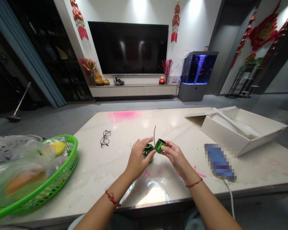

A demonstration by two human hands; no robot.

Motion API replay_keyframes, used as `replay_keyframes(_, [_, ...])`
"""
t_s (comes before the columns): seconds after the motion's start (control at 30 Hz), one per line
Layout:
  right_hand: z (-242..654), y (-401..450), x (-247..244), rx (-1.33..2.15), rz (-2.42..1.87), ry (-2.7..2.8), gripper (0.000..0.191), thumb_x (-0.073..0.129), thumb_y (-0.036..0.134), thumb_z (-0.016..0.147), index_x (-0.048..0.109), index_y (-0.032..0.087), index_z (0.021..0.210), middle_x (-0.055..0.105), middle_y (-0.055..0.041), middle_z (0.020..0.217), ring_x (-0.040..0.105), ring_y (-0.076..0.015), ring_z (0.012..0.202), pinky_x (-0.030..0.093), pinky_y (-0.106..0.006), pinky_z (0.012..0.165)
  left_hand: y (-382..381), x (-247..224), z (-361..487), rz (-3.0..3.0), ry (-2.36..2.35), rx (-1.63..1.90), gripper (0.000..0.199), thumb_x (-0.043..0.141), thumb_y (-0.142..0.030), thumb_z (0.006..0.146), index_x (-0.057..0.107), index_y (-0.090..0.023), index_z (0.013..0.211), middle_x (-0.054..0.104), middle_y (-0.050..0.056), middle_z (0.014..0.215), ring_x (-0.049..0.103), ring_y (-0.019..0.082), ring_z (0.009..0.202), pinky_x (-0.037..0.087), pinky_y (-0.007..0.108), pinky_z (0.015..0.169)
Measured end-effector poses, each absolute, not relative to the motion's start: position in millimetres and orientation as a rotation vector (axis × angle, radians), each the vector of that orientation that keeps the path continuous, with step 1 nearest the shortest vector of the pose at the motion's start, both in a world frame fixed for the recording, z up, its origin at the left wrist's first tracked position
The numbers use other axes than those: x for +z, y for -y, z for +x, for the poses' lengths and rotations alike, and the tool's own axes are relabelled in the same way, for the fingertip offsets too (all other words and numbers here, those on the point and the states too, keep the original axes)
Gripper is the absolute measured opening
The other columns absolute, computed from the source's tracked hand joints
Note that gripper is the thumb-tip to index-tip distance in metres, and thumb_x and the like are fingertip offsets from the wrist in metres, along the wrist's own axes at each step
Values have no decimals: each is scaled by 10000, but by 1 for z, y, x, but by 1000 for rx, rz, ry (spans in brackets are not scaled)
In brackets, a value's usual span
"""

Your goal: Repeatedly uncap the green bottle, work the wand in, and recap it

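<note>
Near the middle of the pale marble table, my left hand (138,156) curls around a small dark green jar (148,149) that stands on the tabletop. My right hand (174,155) holds a shiny green cap (159,145), tilted, just right of the jar. The left thumb tip reaches to the lower edge of the cap. A thin black stick (155,132) rises between the jar and the cap; its lower end is hidden near the fingers.
Eyeglasses (106,138) lie left of my hands. A green basket (73,153) with plastic bags fills the left side. On the right are a blurred blue phone-like object (219,161) with a white cable (231,198) and an open white box (227,137). Pink stains mark the table (91,179).
</note>
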State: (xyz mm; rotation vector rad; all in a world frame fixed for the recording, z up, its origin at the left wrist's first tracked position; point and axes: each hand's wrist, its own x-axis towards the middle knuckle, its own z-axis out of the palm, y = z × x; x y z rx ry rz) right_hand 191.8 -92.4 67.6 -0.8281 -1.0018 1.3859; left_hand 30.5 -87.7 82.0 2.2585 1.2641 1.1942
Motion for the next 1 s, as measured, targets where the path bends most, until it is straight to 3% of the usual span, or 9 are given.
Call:
replay_keyframes(0.23, [198, 93, 67, 1426, -823, 1124, 287, 674, 294, 641, 612, 181, 897, 627, -34, 882, 569, -169, 823, 434, -309, 762, 90, 80, 28, 2480, -1234, 1050, 480, 610, -420, 726, 507, -270, 1171, 581, 38, 1196, 430, 227, 1206, 199, 448, 1068])
replay_keyframes(0.63, [198, 94, 68, 1432, -790, 1172, 323, 669, 302, 671, 594, 209, 971, 604, -47, 1024, 558, -182, 937, 438, -334, 825, 89, 77, 28, 2449, -1228, 1363, 412, 654, -383, 697, 503, -224, 1046, 637, 52, 1032, 576, 203, 1003, 341, 478, 993])
replay_keyframes(0.83, [204, 93, 64, 1285, -877, 1336, 443, 723, 272, 623, 565, 213, 1033, 615, -48, 1025, 575, -181, 930, 437, -360, 871, 90, 74, 27, 2610, -1171, 1233, 384, 652, -346, 702, 503, -223, 1034, 638, 52, 1031, 553, 210, 1054, 340, 475, 1000])
replay_keyframes(1.0, [207, 93, 59, 1186, -960, 1448, 397, 716, 273, 625, 583, 187, 990, 633, -54, 979, 588, -182, 904, 452, -359, 858, 90, 68, 30, 2636, -1157, 1131, 372, 637, -322, 710, 491, -217, 1035, 624, 64, 1056, 516, 221, 1113, 318, 485, 1018])
